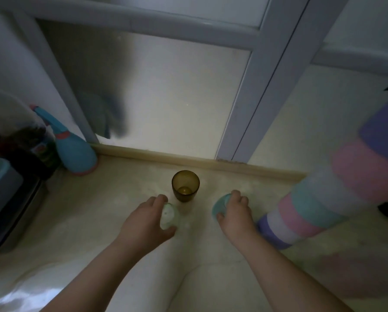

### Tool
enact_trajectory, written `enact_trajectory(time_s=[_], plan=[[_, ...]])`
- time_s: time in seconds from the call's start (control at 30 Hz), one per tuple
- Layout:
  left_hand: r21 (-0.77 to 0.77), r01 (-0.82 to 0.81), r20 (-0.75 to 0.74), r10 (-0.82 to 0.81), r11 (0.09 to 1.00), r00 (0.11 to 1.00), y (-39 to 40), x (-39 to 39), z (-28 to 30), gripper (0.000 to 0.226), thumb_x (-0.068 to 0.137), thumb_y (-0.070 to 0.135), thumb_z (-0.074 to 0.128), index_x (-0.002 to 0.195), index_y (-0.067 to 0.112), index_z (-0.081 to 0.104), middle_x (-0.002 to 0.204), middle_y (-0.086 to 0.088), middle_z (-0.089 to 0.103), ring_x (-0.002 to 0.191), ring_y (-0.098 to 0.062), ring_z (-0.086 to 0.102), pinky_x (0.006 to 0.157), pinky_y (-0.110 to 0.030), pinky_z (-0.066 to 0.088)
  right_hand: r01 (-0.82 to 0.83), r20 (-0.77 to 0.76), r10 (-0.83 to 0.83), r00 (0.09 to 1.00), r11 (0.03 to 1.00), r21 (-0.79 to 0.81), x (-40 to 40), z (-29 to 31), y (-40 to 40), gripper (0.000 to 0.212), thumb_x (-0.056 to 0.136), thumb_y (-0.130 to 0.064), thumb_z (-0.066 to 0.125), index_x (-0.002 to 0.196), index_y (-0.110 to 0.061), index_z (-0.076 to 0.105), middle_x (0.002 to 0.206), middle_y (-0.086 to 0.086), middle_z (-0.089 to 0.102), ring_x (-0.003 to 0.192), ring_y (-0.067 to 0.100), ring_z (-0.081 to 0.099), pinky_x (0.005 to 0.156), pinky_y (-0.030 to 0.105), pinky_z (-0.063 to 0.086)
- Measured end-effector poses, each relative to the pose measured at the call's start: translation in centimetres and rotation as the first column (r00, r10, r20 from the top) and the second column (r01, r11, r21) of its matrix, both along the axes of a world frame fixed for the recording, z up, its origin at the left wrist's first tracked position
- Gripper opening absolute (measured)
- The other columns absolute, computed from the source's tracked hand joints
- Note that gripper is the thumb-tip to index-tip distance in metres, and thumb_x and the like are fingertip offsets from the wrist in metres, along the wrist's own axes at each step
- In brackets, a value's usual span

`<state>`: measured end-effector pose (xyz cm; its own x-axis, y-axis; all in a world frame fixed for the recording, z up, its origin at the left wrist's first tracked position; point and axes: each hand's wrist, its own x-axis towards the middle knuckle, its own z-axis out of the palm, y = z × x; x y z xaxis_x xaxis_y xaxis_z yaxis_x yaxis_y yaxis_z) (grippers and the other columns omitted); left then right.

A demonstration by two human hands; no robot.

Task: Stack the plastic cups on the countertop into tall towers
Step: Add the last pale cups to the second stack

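On the pale countertop (111, 224) my left hand (146, 218) grips a pale green plastic cup (170, 216) that stands upside down, its base facing up. My right hand (237, 212) grips a teal plastic cup (220, 207) from above; most of that cup is hidden under the fingers. Between and just behind the two hands stands an upright amber-brown cup (185, 185), open end up. To the right of my right hand rises a tall tower of stacked cups (337, 192) in purple, white, pink and teal, reaching up out of the frame.
A blue spray bottle (72, 149) with pink trim stands at the back left, next to dark containers (19, 158) and a grey-blue appliance (1, 199). A frosted window with a pale frame (251, 104) runs along the back of the counter.
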<state>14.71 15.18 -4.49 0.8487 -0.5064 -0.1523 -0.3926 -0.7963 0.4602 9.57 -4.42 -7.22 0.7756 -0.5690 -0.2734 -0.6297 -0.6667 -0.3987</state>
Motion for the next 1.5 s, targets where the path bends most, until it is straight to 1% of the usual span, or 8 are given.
enact_trajectory(time_s=[0.23,0.5,0.77,0.9,1.0,1.13,1.37,1.5], plan=[[0.01,0.003,0.078,-0.004,1.0,0.997,0.6,-2.2,3.1,0.062,0.073,0.046,0.067,0.123,0.026,0.037,0.12,0.003,0.055,0.1,-0.016,0.052,0.077,-0.027,0.046,-0.236,0.149,0.227,0.962,0.97,0.052,-2.8,4.0,1.9,0.061,0.08,-0.02,0.063,0.131,-0.014,0.031,0.124,0.014,0.042,0.109,0.033,0.052,0.09,0.034,0.045],[0.044,0.134,0.119,-0.139,0.99,0.983,-0.9,-6.9,7.1,0.068,0.072,0.055,0.063,0.129,0.033,0.033,0.125,0.009,0.053,0.103,-0.013,0.053,0.081,-0.025,0.046,-0.395,0.087,0.39,0.917,0.917,0.058,-9.3,9.6,1.3,0.063,0.072,-0.032,0.067,0.126,-0.026,0.034,0.12,0.003,0.045,0.109,0.024,0.051,0.088,0.032,0.044],[-0.017,0.278,0.225,-0.267,0.961,0.937,-6.7,-12.1,10.7,0.067,0.069,0.061,0.061,0.126,0.036,0.036,0.122,0.013,0.055,0.105,-0.011,0.055,0.083,-0.027,0.048,-0.34,0.198,0.334,0.922,0.94,-0.002,-17.3,16.5,-3.9,0.064,0.064,-0.039,0.071,0.116,-0.032,0.035,0.108,-0.007,0.055,0.095,0.015,0.056,0.082,0.033,0.049],[-0.133,0.352,0.208,-0.322,0.926,0.924,-10.5,-14.6,12.5,0.065,0.064,0.061,0.062,0.12,0.038,0.04,0.116,0.013,0.058,0.099,-0.009,0.057,0.082,-0.031,0.05,-0.26,0.357,0.235,0.904,0.965,0.022,-21.5,21.0,-8.1,0.055,0.061,-0.033,0.073,0.102,-0.047,0.04,0.095,-0.019,0.057,0.081,-0.004,0.056,0.067,0.016,0.049],[-0.2,0.363,0.222,-0.319,0.91,0.921,-12.9,-16.2,13.8,0.065,0.067,0.056,0.066,0.124,0.038,0.039,0.118,0.017,0.054,0.101,-0.008,0.056,0.083,-0.028,0.049,-0.199,0.438,0.184,0.88,0.98,-0.013,-23.5,22.9,-11.9,0.06,0.064,-0.028,0.075,0.112,-0.041,0.042,0.105,-0.011,0.056,0.09,0.004,0.057,0.075,0.024,0.053],[-0.26,0.334,0.249,-0.271,0.906,0.93,-14.7,-17.8,14.5,0.067,0.066,0.053,0.068,0.125,0.035,0.04,0.117,0.019,0.047,0.103,-0.009,0.054,0.087,-0.031,0.048,-0.157,0.415,0.166,0.894,0.986,-0.057,-23.9,21.9,-15.9,0.063,0.066,-0.031,0.076,0.118,-0.036,0.041,0.115,-0.004,0.054,0.098,0.014,0.055,0.082,0.033,0.053],[-0.288,0.218,0.206,-0.162,0.932,0.965,-15.1,-19.6,14.7,0.074,0.067,0.05,0.07,0.128,0.033,0.031,0.129,0.008,0.051,0.108,-0.011,0.051,0.087,-0.029,0.047,-0.259,0.352,0.241,0.904,0.966,0.003,-22.7,17.4,-16.5,0.064,0.069,-0.025,0.073,0.124,-0.03,0.04,0.11,-0.01,0.044,0.094,0.007,0.048,0.06,0.01,0.038],[-0.311,0.191,0.229,-0.122,0.931,0.966,-15.4,-20.2,15.3,0.065,0.068,0.047,0.072,0.12,0.033,0.035,0.116,0.01,0.053,0.093,-0.007,0.049,0.071,-0.018,0.04,-0.309,0.319,0.291,0.902,0.951,0.006,-22.3,15.4,-16.4,0.071,0.068,-0.023,0.073,0.13,-0.027,0.038,0.126,-0.004,0.047,0.113,0.011,0.047,0.087,0.023,0.042]])
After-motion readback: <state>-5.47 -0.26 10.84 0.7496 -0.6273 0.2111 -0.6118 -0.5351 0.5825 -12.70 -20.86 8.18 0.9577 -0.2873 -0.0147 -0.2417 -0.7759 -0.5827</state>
